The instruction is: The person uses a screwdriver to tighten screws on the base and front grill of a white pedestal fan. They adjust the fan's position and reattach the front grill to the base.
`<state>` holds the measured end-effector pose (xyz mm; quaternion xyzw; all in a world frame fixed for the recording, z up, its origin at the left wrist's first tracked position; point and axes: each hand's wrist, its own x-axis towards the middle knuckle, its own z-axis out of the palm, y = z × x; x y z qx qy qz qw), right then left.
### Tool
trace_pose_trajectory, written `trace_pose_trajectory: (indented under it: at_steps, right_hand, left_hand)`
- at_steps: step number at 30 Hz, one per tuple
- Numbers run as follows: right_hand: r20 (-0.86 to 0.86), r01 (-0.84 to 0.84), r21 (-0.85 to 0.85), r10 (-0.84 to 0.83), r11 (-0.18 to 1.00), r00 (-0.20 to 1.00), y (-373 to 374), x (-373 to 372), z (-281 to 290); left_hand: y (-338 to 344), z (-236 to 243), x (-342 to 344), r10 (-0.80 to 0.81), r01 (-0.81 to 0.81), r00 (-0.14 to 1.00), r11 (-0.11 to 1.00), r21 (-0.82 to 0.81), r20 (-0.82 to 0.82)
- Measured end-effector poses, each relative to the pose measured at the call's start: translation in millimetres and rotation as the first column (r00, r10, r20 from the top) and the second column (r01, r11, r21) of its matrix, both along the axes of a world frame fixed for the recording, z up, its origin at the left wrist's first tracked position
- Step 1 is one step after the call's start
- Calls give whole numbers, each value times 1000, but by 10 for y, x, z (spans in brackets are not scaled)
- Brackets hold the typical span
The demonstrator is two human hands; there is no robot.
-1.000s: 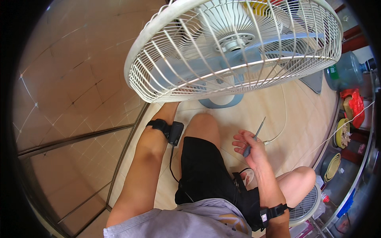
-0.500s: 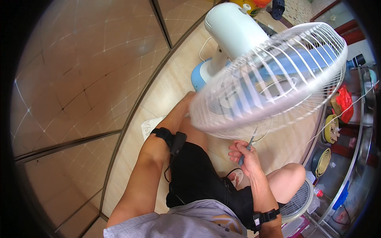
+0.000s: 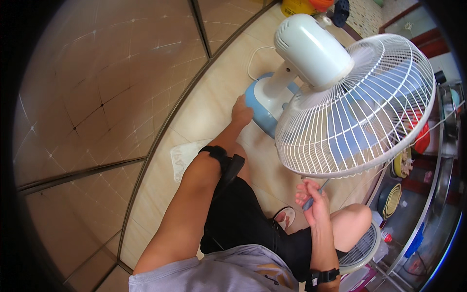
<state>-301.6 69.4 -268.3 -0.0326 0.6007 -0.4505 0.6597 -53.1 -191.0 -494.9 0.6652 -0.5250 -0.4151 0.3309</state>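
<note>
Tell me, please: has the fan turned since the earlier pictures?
Yes. The fan has turned: its white grille faced the camera before, and now faces right, showing the motor housing. The left hand rests on its blue base.

— Fan materials?
— Smooth, glossy white plastic on the motor housing (image 3: 311,48); thin white coated wire for the grille (image 3: 360,112); translucent pale blue plastic blades (image 3: 350,131) behind it; glossy blue and white plastic on the base (image 3: 265,104), touched by the left hand (image 3: 242,112).
— And in the right hand (image 3: 314,204)?
— Screwdriver (image 3: 311,197): thin shiny metal shaft, blue plastic handle.
— Surfaces around?
— Polished beige floor tiles (image 3: 97,97), reflective, with dark grout lines. Matt white cloth (image 3: 182,158) lying flat. Soft black fabric shorts (image 3: 243,219), grey knit shirt (image 3: 214,275), matt black wrist strap (image 3: 219,155).
</note>
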Motion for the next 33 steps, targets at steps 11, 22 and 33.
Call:
trace_pose_trajectory:
  at_steps: [11,22,33]
  right_hand:
    - [-29,-28,-23,27,999,999,179,-7,83]
    - [-113,218,-70,-225,973,968,551,-507,328]
    - [-218,26,-163,-62,986,974,1071,-449,467]
  left_hand:
    - [145,-4,-83,-421,407,849,906,113,318]
    - [1038,223,-583,-531,438,795,837,328,294]
    - [1984,1534,-1400,140,578,539,656,485,-831]
